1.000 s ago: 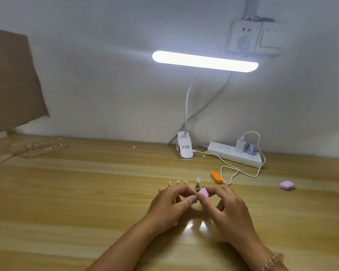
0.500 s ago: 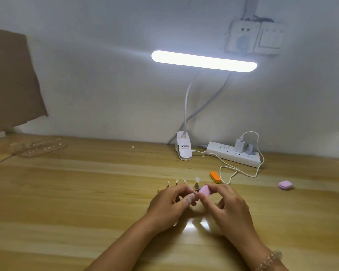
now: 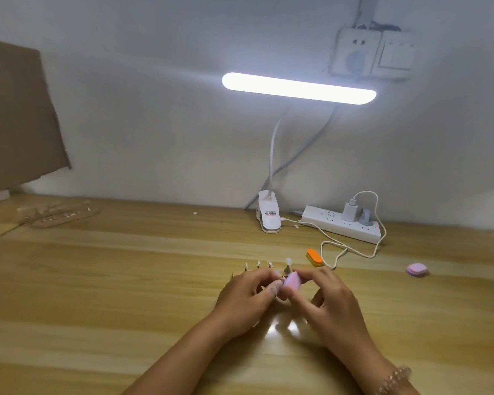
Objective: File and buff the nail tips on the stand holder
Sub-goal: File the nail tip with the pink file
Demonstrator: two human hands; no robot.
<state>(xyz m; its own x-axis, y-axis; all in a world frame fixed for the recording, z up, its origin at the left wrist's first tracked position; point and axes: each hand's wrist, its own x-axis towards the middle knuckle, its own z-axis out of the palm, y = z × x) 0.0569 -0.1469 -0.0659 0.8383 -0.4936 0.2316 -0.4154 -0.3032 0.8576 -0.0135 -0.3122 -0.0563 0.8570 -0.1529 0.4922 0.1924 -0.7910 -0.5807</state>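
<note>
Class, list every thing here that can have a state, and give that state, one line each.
desk lamp: switched on.
power strip: white charger and grey plug plugged in.
pink buffer block: pinched by the right hand, off the table.
left hand: fingers curled at the stand holder; grip hidden.
nail tip: upright on the stand holder, behind the hands.
orange buffer block: lying on the table, untouched.

Probably a home work corner. A wooden table [image 3: 97, 280] meets a bare white wall [image 3: 154, 81], with a clip-on lamp [image 3: 298, 88], power strip [image 3: 340, 226] and wall socket [image 3: 354, 51].
</note>
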